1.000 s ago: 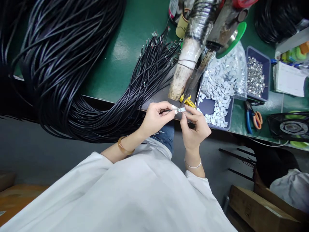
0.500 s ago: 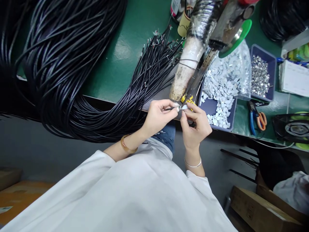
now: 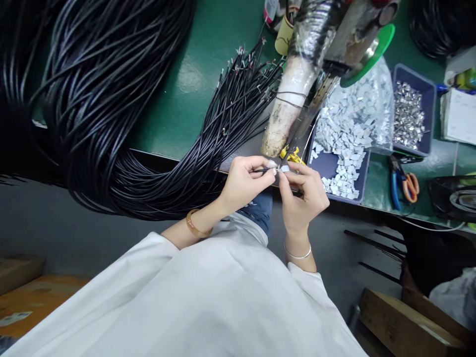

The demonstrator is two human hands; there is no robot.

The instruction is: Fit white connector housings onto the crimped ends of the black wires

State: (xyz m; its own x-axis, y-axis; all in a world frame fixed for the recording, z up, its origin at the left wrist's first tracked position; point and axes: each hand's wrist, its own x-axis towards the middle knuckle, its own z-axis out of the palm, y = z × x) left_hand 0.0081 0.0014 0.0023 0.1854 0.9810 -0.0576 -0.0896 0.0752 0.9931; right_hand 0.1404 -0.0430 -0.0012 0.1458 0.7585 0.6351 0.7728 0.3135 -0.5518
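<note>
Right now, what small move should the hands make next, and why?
Perhaps ease the white tab toward the end of the cable: the left hand pinches the cable, and the right hand holds the tab close by its tip. Whether they already touch is too small to tell.

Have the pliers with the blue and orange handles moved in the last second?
No. The pliers keep their place just below the tray of metal pieces; both slid rightward in the picture together, which suggests the camera turned.
</note>
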